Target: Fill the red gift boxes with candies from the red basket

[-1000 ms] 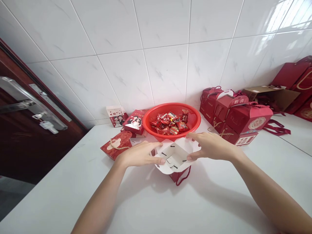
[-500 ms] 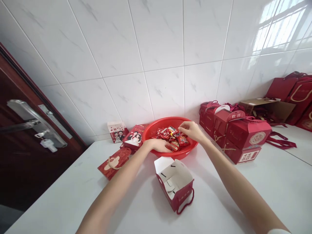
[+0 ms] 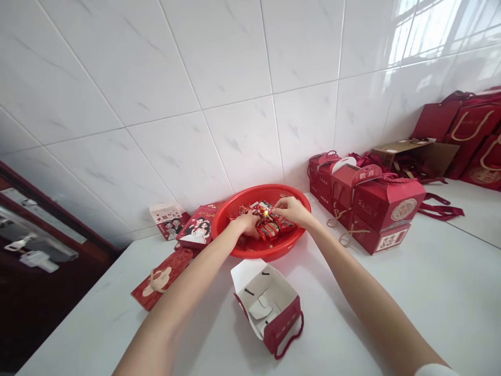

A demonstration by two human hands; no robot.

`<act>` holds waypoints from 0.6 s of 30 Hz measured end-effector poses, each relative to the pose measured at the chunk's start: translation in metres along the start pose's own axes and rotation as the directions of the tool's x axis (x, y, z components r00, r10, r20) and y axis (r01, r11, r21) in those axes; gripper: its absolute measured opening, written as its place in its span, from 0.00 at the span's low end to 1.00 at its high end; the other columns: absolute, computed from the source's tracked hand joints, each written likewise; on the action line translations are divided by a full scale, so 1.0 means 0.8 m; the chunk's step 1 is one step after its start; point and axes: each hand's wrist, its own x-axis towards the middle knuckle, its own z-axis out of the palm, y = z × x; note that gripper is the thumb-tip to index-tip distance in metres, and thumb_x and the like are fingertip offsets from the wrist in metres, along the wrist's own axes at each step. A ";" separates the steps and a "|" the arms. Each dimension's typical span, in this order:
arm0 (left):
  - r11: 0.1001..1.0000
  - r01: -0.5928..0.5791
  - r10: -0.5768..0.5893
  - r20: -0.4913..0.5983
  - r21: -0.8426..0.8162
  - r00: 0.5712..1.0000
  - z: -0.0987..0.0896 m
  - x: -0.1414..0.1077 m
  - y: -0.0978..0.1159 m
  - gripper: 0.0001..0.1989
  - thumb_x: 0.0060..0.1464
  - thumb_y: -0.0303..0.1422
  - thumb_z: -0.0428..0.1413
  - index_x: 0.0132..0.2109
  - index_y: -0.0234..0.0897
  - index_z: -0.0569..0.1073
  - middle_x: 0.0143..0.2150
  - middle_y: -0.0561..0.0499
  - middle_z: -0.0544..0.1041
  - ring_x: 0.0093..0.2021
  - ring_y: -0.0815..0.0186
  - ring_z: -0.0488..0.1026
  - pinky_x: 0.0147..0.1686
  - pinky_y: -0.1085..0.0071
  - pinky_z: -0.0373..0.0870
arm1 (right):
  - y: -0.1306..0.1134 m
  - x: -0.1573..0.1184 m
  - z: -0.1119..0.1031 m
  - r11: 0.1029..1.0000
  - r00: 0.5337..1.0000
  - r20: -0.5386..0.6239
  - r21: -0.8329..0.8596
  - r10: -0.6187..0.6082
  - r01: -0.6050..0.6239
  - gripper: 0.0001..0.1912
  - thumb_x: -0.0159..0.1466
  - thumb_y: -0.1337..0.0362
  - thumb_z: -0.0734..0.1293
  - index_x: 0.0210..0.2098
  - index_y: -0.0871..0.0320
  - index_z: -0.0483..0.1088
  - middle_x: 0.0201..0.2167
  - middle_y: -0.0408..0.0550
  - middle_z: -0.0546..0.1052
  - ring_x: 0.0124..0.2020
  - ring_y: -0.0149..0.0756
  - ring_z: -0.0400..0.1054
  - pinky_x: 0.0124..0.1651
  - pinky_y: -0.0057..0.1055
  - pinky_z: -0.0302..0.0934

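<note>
My left hand [image 3: 247, 224] reaches into a red plastic basket [image 3: 270, 254], over its left half, with fingertips down among small red wrapped sweets [image 3: 268, 230]. Those fingertips are partly hidden by the packets. On the right side of the same basket, my right hand [image 3: 293, 211] has thumb and fingers pinched together at the sweets; what lies between them is too small to make out. In front of the basket stands a dark red gift box [image 3: 284, 325] with its top open, showing a white inside with loose flaps and a red rope handle.
Closed red gift boxes [image 3: 387, 203] are stacked to the right, with a brown carton [image 3: 407, 146] and red bags [image 3: 475, 120] behind. Left of the basket lie a red bag with a twine handle [image 3: 160, 279] and boxes printed with a couple [image 3: 198, 227]. A tiled wall borders the table.
The view has swung a little. My left hand has gone further into the pile of sweets and shifted some packets. My right hand remains over the right side of the basket.
</note>
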 end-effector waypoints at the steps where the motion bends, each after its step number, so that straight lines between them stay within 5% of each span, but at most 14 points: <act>1: 1.000 -0.010 0.010 -0.017 -0.005 1.000 0.001 0.002 -0.004 0.33 0.41 0.34 0.66 0.58 0.36 0.74 0.63 0.34 0.69 0.56 0.41 0.73 0.54 0.55 0.71 | 0.000 0.000 0.000 1.000 1.000 0.014 0.002 0.007 -0.007 0.05 0.60 0.68 0.69 0.27 0.60 0.71 0.25 0.44 0.76 0.25 0.31 0.71 0.28 0.25 0.61; 4: 0.991 -0.052 0.036 -0.125 -0.125 0.991 0.002 0.005 -0.011 0.25 0.43 0.30 0.63 0.52 0.34 0.76 0.53 0.39 0.78 0.53 0.47 0.75 0.53 0.61 0.71 | -0.001 0.002 0.000 0.999 0.999 0.032 0.006 0.037 -0.037 0.06 0.60 0.67 0.70 0.27 0.59 0.71 0.23 0.43 0.75 0.23 0.31 0.70 0.27 0.26 0.60; 9: 0.923 -0.139 0.020 -0.316 -0.359 0.949 0.002 0.007 -0.016 0.18 0.47 0.40 0.64 0.45 0.38 0.77 0.46 0.47 0.82 0.50 0.53 0.76 0.49 0.66 0.70 | 0.002 0.005 0.002 0.998 0.998 0.029 -0.043 0.049 -0.048 0.03 0.59 0.66 0.70 0.32 0.59 0.71 0.21 0.41 0.73 0.24 0.30 0.68 0.27 0.25 0.59; 14: 0.744 -0.336 0.027 -0.478 -0.577 0.878 0.008 0.015 -0.016 0.27 0.45 0.56 0.62 0.39 0.36 0.77 0.38 0.48 0.81 0.41 0.57 0.75 0.41 0.67 0.69 | 0.003 0.007 0.005 0.996 0.997 0.005 -0.045 0.082 -0.082 0.10 0.58 0.66 0.71 0.39 0.58 0.71 0.22 0.39 0.74 0.26 0.32 0.69 0.30 0.26 0.60; 18: 0.659 -0.421 0.073 -0.505 -0.623 0.860 0.016 0.020 -0.016 0.29 0.50 0.61 0.54 0.30 0.36 0.71 0.27 0.53 0.73 0.31 0.63 0.70 0.35 0.68 0.66 | 0.002 0.007 0.008 0.997 0.996 0.048 -0.036 0.072 -0.070 0.07 0.58 0.68 0.70 0.37 0.58 0.71 0.22 0.39 0.73 0.24 0.32 0.69 0.31 0.27 0.62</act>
